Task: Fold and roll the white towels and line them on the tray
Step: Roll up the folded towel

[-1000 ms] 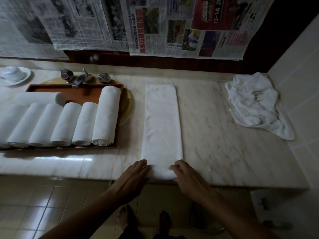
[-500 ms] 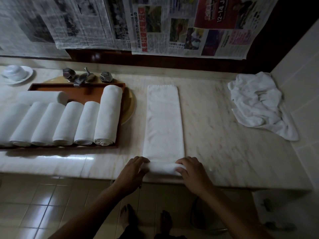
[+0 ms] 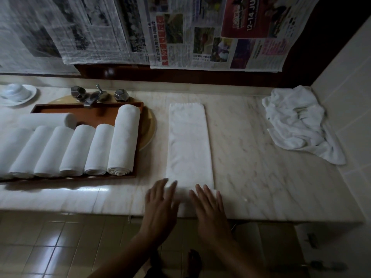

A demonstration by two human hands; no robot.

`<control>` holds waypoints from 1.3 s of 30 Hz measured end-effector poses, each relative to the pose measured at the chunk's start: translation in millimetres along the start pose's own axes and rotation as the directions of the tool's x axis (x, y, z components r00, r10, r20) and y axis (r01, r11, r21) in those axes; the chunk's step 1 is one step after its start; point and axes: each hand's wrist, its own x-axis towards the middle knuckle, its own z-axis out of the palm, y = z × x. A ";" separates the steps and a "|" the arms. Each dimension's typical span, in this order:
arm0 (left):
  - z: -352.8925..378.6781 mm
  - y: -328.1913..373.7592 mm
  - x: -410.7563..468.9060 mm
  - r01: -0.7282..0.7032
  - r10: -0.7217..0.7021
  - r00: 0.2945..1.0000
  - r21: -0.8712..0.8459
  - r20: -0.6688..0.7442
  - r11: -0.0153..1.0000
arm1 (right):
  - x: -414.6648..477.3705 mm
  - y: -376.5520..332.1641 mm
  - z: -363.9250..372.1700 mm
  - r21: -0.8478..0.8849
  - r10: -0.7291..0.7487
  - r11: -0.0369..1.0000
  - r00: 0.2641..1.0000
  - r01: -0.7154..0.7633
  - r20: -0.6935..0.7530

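At counter (image 3: 261,177) front edge: towel (image 3: 188,145), folded strip running front-to-back; near end curled in a thin roll.
L hand (image 3: 160,205): fingers straight, spread, flat on roll's left end.
R hand (image 3: 208,207): same, on right end.
Tray (image 3: 60,106): left side of counter, w/ rolls (image 3: 100,151) lined up.
Risk: uneven push btwn hands → roll skews, goes cone-shaped; light pressure → loose core, won't match the rest.
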 end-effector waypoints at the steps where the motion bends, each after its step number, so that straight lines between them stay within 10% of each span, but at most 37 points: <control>1: 7.7 6.0 -5.1 -0.088 0.087 0.995 0.032 0.043 0.996 | 2.8 3.5 0.1 -0.008 -0.016 1.000 1.000 0.016 0.022; 10: 24.7 -0.1 19.0 -0.266 0.216 0.951 0.229 0.223 0.936 | 41.0 31.0 -0.5 -0.055 -0.067 0.995 0.979 0.079 0.194; 29: -8.5 -51.5 9.6 -0.330 0.319 0.876 -0.033 0.361 0.943 | 23.8 57.0 -26.8 0.343 -0.028 0.936 0.954 -0.080 0.300; 39: -21.9 -51.9 11.6 -0.075 0.173 0.936 -0.308 0.306 0.948 | 24.7 55.7 -42.3 0.459 0.182 0.820 0.916 -0.342 0.358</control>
